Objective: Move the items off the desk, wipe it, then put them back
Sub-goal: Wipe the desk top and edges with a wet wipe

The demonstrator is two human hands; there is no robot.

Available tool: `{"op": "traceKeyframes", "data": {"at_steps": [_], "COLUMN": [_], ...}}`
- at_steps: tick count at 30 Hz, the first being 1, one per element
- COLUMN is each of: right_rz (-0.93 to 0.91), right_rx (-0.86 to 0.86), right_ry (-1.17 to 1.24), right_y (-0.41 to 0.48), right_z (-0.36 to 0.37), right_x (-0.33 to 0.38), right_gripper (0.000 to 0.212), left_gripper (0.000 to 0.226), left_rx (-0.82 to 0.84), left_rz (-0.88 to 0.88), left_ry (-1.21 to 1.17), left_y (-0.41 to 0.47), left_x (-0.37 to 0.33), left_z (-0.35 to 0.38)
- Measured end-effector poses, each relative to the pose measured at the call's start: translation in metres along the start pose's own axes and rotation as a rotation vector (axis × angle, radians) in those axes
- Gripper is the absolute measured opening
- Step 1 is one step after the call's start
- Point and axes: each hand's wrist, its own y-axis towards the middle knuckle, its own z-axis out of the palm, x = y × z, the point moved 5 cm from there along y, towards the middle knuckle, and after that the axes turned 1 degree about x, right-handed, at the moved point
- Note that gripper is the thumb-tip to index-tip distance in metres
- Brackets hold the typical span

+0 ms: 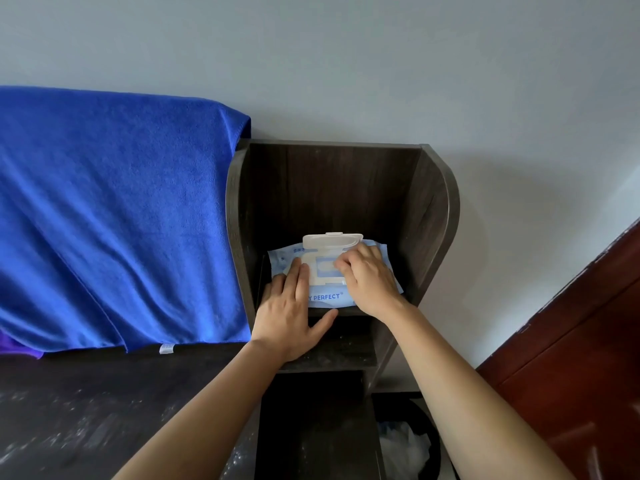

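Two bare forearms come up from 6 o'clock, over a dark, dust-speckled tabletop (86,410) that fills the 7 to 8 o'clock part of the view. At 5 o'clock, low beside the right forearm, a black round bin (433,434) holds a crumpled white plastic liner (401,452).

At the centre stands a dark brown wooden shelf unit (433,209) with curved side panels. On its upper shelf lies the pale blue soft-plastic pack of wet wipes (325,297), flat, with its white plastic flip lid (332,241) standing open at the pack's 12 o'clock edge.

The left hand (289,313) lies flat with straight fingers pressing on the pack's 9 o'clock end, and its thumb rests along the front edge of the shelf. The right hand (367,278) sits on the pack's 3 o'clock half, knuckles up and fingers curled, with the fingertips at the white-framed opening under the lid. I cannot tell whether they pinch anything there.

At 9 to 10 o'clock a large bright blue microfibre towel (114,209) hangs draped, touching the shelf unit's left panel. A small white label (167,348) shows on its lower hem, and a bit of purple cloth (17,346) peeks out beneath it at the far left edge. A pale grey wall (346,64) rises behind, and a red-brown wooden door (571,341) stands at 4 o'clock.
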Motion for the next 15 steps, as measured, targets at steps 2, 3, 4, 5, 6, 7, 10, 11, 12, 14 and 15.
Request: {"op": "traceKeyframes", "data": {"at_steps": [2, 3, 4, 5, 6, 7, 10, 11, 12, 14, 15], "right_rz": [0.07, 0.092, 0.104, 0.112, 0.119, 0.124, 0.118, 0.11, 0.101, 0.085, 0.082], "right_rx": [-0.004, -0.004, -0.008, -0.014, -0.023, -0.037, -0.06, -0.063, -0.069, -0.096, -0.11], "right_ry": [0.182, 0.254, 0.304, 0.331, 0.349, 0.368, 0.443, 0.439, 0.417, 0.364, 0.351], "right_y": [-0.003, -0.006, -0.008, -0.009, -0.011, -0.012, -0.012, -0.012, -0.012, -0.012, -0.013], "right_z": [-0.002, -0.002, -0.002, -0.001, -0.001, -0.001, -0.001, -0.001, 0.0, 0.001, 0.001], "right_x": [-0.004, -0.005, -0.005, -0.005, -0.006, -0.007, -0.009, -0.009, -0.008, -0.005, -0.005], "right_gripper": [0.03, 0.031, 0.031, 0.03, 0.028, 0.027, 0.032, 0.036, 0.037, 0.03, 0.027], "left_gripper": [0.094, 0.094, 0.094, 0.094, 0.094, 0.094, 0.094, 0.094, 0.093, 0.093, 0.093], "left_rx": [0.006, 0.008, 0.008, 0.01, 0.012, 0.013, 0.019, 0.019, 0.018, 0.02, 0.022], "left_rz": [0.0, 0.0, -0.001, -0.001, 0.0, 0.001, -0.001, -0.002, -0.002, -0.001, 0.001], "left_ry": [-0.007, -0.005, -0.003, -0.004, -0.009, -0.012, -0.011, -0.013, -0.016, -0.016, -0.015], "left_y": [0.0, 0.0, 0.0, 0.001, 0.001, 0.0, 0.0, 0.0, 0.0, 0.0, 0.0], "left_x": [0.0, 0.0, 0.0, 0.0, 0.0, 0.0, 0.0, 0.0, 0.0, 0.0, 0.0], "left_z": [0.0, 0.0, 0.0, 0.0, 0.0, 0.0, 0.0, 0.0, 0.0, 0.0, 0.0]}}
